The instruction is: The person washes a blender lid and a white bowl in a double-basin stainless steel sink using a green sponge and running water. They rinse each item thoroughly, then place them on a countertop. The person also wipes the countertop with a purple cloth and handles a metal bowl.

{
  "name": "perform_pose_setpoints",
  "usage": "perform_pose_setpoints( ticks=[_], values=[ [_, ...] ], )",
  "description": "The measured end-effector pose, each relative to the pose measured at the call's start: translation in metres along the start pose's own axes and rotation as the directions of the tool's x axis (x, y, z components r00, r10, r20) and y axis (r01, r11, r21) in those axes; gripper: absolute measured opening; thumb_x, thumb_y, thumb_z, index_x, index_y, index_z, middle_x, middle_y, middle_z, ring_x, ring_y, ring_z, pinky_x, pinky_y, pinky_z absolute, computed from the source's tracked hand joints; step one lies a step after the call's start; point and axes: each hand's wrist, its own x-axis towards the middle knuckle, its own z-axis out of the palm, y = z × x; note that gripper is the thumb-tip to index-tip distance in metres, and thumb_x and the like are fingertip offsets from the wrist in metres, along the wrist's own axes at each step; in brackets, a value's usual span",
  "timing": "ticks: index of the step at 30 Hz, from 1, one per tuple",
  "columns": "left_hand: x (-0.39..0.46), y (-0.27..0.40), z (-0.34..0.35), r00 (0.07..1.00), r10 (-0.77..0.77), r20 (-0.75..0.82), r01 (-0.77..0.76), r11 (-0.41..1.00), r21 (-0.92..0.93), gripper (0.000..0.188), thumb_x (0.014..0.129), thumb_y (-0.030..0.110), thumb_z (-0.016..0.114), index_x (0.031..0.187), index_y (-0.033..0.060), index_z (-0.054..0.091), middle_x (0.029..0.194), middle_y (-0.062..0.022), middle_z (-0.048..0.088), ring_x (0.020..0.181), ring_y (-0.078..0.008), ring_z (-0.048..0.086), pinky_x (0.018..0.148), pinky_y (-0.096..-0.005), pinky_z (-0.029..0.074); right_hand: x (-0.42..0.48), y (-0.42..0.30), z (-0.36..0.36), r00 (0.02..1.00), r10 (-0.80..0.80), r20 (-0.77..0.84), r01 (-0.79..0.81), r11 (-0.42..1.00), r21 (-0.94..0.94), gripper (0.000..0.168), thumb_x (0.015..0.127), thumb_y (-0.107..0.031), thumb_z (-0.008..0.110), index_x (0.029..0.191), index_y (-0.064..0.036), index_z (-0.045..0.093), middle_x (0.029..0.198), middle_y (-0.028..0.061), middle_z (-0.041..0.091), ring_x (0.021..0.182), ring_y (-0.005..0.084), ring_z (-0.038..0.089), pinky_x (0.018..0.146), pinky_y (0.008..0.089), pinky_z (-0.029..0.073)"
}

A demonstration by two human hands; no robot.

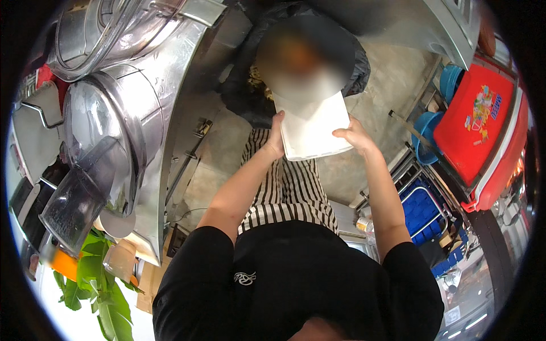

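Observation:
My left hand grips the left side of a white rectangular tray or shallow container. On its right side my right hand holds it, the thumb pressed on the white surface. The container is in front of my legs and reaches over a black plastic bag on the floor. A blurred round patch covers the container's far end and much of the bag's mouth, so what lies there is hidden. Some yellowish-brown scraps show inside the bag at the left.
At my left runs a stainless steel counter with a large clear-lidded pot and a clear plastic jug. Banana leaves are below. To the right are a red cooler box, blue basins and a blue folding chair.

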Motion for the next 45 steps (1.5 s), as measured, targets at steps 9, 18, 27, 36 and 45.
perform_pose_setpoints(
  ticks=[9,18,27,36,45],
  values=[
    [0.006,-0.001,-0.018,0.998,-0.04,0.051,0.043,0.998,-0.05,0.081,0.079,0.064,0.03,0.135,0.0051,0.027,0.133,-0.0163,0.038,0.12,-0.0299,0.041,0.099,-0.0415,0.033,-0.005,-0.001,0.012,0.996,0.068,-0.056,-0.062,0.993,0.104,0.074,0.06,0.001,0.055,0.13,0.003,0.03,0.114,0.0117,0.053,0.097,0.0196,0.053,0.086,0.0294,0.041],
    [-0.005,0.009,-0.024,1.0,0.006,0.017,-0.005,0.999,-0.054,0.079,0.081,0.064,0.028,0.134,0.0054,0.028,0.132,-0.0163,0.039,0.118,-0.0302,0.043,0.098,-0.0421,0.036,-0.006,-0.001,0.03,0.989,-0.059,-0.139,0.088,0.972,0.216,0.075,0.07,-0.007,0.062,0.132,0.008,0.021,0.12,0.0213,0.048,0.107,0.0255,0.05,0.091,0.0308,0.039],
    [-0.008,0.017,-0.018,0.987,-0.158,-0.007,0.157,0.987,-0.041,0.081,0.078,0.067,0.029,0.134,0.0083,0.031,0.132,-0.016,0.04,0.117,-0.0301,0.044,0.098,-0.0436,0.036,0.008,0.015,0.029,0.975,0.182,-0.124,-0.153,0.965,0.212,0.06,0.071,-0.008,0.06,0.121,0.013,0.035,0.111,0.0245,0.053,0.1,0.0286,0.055,0.086,0.0315,0.043],
    [-0.01,0.012,-0.017,0.98,-0.193,0.036,0.196,0.973,-0.12,0.078,0.081,0.065,0.021,0.134,0.0077,0.031,0.131,-0.0169,0.04,0.117,-0.0323,0.044,0.098,-0.0469,0.034,0.015,0.037,0.032,0.958,0.232,-0.17,-0.194,0.958,0.212,0.054,0.068,-0.006,0.06,0.114,0.015,0.041,0.103,0.0235,0.057,0.09,0.0285,0.06,0.08,0.032,0.047],
    [-0.022,-0.003,-0.016,0.996,-0.089,0.029,0.088,0.995,0.048,0.09,0.076,0.074,0.024,0.137,0.0081,0.025,0.134,-0.0155,0.037,0.121,-0.0326,0.039,0.099,-0.0459,0.032,-0.017,0.037,0.034,0.947,0.113,-0.301,-0.051,0.977,0.205,0.05,0.067,-0.008,0.061,0.109,0.014,0.047,0.099,0.0215,0.06,0.09,0.0274,0.06,0.079,0.0321,0.047]
  ],
)
